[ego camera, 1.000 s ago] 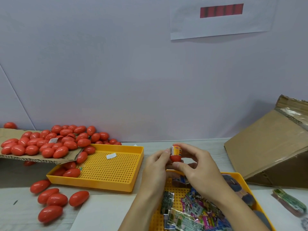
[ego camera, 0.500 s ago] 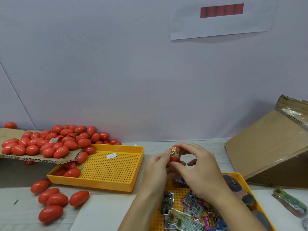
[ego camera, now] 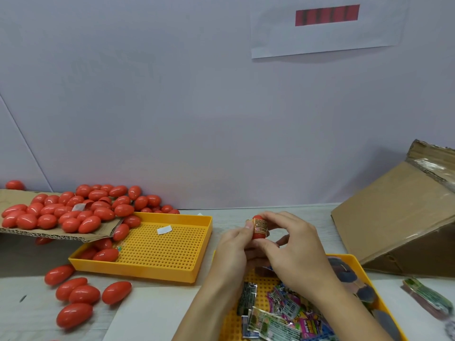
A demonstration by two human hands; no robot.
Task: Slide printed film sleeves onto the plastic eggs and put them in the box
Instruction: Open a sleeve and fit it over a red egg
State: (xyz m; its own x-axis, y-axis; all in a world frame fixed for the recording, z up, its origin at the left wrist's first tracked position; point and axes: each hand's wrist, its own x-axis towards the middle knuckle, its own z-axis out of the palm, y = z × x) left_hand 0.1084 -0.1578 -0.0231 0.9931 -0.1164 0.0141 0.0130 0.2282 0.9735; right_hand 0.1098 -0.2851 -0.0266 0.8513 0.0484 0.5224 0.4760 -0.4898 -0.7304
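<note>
Both hands are gripping one red egg [ego camera: 259,228] above the table, just past the 12 o'clock rim of the near yellow tray [ego camera: 354,263]. Left hand [ego camera: 232,249] is pinching its left side; right hand [ego camera: 295,252] is curling fingers around the printed sleeve [ego camera: 260,227]. Cardboard box [ego camera: 398,217] is lying at 3 o'clock.

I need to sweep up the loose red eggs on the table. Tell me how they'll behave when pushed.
The eggs look rounded and glossy, so they will probably roll and slip aside. They seem light hollow plastic, likely scattering easily. Several lie apart, so expect them to scatter singly.
</note>
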